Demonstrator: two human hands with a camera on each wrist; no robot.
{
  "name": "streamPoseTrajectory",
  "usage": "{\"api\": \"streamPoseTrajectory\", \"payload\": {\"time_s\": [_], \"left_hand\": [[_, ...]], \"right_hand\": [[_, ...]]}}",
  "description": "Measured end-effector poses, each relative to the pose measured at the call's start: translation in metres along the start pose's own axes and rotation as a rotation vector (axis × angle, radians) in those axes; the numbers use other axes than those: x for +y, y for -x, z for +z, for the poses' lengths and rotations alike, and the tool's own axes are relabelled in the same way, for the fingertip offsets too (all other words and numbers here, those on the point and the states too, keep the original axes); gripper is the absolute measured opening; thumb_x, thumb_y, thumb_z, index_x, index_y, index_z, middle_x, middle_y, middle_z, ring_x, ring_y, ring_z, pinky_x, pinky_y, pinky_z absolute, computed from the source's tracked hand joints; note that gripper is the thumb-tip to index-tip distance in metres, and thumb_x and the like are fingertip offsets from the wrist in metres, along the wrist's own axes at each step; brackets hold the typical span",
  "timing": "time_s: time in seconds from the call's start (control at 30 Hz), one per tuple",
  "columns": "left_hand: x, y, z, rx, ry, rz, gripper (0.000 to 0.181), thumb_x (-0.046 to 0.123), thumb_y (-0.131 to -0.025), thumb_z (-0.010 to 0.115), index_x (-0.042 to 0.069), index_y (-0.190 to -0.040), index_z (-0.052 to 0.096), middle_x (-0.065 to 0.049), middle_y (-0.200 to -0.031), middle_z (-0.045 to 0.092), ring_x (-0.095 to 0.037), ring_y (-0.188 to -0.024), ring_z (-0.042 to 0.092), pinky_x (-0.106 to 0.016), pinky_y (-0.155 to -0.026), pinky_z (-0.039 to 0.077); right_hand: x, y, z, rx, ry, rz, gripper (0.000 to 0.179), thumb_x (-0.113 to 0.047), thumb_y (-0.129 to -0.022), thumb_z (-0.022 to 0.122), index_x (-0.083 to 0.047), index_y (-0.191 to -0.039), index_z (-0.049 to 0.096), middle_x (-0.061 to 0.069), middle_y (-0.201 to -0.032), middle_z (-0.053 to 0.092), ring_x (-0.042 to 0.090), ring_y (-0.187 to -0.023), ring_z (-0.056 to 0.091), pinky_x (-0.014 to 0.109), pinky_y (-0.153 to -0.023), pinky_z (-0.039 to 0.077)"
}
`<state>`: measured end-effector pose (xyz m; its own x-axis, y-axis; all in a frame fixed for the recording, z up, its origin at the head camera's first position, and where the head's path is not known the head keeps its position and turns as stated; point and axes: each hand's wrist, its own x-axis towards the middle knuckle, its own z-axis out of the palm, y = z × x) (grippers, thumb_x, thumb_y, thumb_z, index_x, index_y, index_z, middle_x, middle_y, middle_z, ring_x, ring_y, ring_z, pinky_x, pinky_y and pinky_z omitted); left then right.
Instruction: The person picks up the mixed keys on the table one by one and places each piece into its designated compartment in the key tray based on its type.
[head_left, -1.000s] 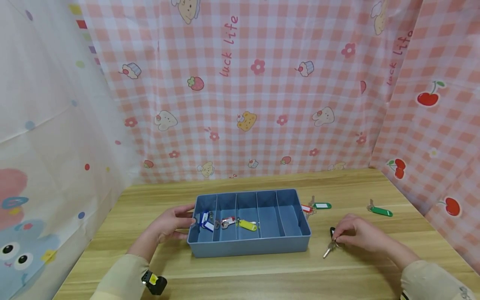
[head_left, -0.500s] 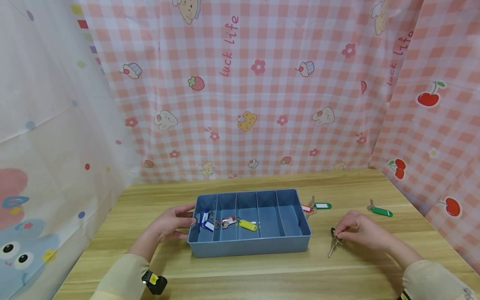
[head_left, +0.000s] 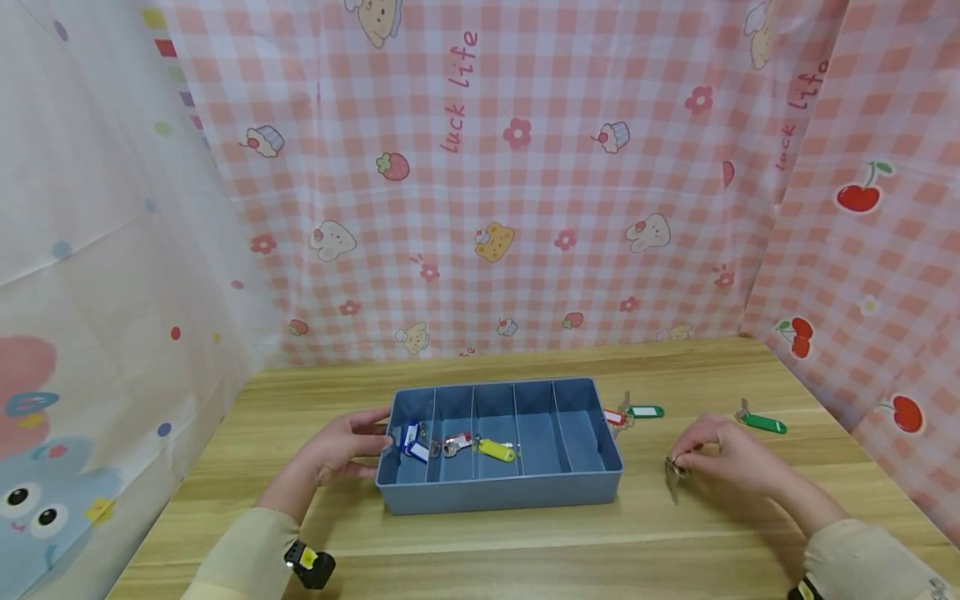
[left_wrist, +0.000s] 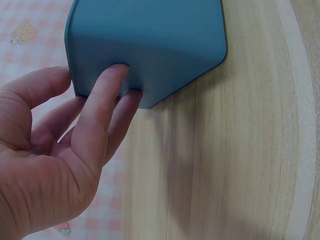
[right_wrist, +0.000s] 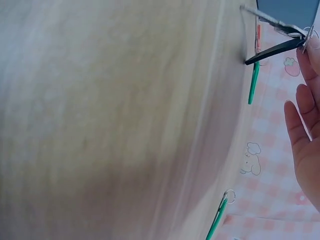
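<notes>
My left hand rests its fingertips on the left end wall of a blue-grey tray with five narrow compartments. Its fingers, spread and slightly bent, meet that wall in the left wrist view. To the tray's right, my right hand pinches the ring of a key close above the table. A black key tag hangs from the same ring in the right wrist view. Inside the tray lie blue-tagged keys, a red-tagged key and a yellow key tag.
Just past the tray's right end lie a red key tag and a green key tag with keys. Another green key tag lies farther right. Patterned cloth rises behind the wooden table.
My right hand has lifted slightly and shifted a little right with the key, which now hangs steeper. The left hand and tray have stayed in place.
</notes>
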<state>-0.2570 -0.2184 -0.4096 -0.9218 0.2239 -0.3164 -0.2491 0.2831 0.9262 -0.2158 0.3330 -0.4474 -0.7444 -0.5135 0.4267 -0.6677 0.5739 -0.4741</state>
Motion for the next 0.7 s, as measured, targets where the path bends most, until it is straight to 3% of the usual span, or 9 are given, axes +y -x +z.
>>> {"api": "streamPoseTrajectory", "payload": {"time_s": [0.33,0.47,0.7], "left_hand": [[0.001,0.001,0.001,0.006,-0.010,0.010,0.064,0.001,-0.094,0.064,0.001,-0.152,0.036,-0.033,-0.145,0.041,-0.033,-0.110,0.061,-0.049,-0.079,0.058],[0.000,-0.001,0.001,0.004,-0.011,0.012,0.064,0.001,-0.094,0.064,0.001,-0.151,0.036,-0.033,-0.145,0.040,-0.034,-0.110,0.061,-0.050,-0.079,0.058],[-0.001,-0.001,0.001,0.005,-0.007,0.015,0.063,0.000,-0.094,0.062,0.001,-0.151,0.036,-0.033,-0.145,0.041,-0.034,-0.110,0.061,-0.050,-0.079,0.058]], "right_hand": [[-0.007,-0.004,-0.002,0.044,0.005,0.081,0.009,-0.015,-0.085,0.077,-0.024,-0.087,0.076,-0.004,-0.085,0.071,0.005,-0.085,0.055,0.028,-0.073,0.047],[-0.010,-0.006,-0.002,0.063,0.008,0.150,0.015,-0.010,-0.085,0.078,-0.024,-0.088,0.077,-0.009,-0.087,0.069,0.004,-0.086,0.055,0.030,-0.072,0.049],[-0.014,-0.012,0.000,0.139,0.029,0.180,0.016,-0.004,-0.084,0.077,-0.020,-0.087,0.076,-0.012,-0.086,0.066,0.004,-0.083,0.055,0.030,-0.068,0.050]]}}
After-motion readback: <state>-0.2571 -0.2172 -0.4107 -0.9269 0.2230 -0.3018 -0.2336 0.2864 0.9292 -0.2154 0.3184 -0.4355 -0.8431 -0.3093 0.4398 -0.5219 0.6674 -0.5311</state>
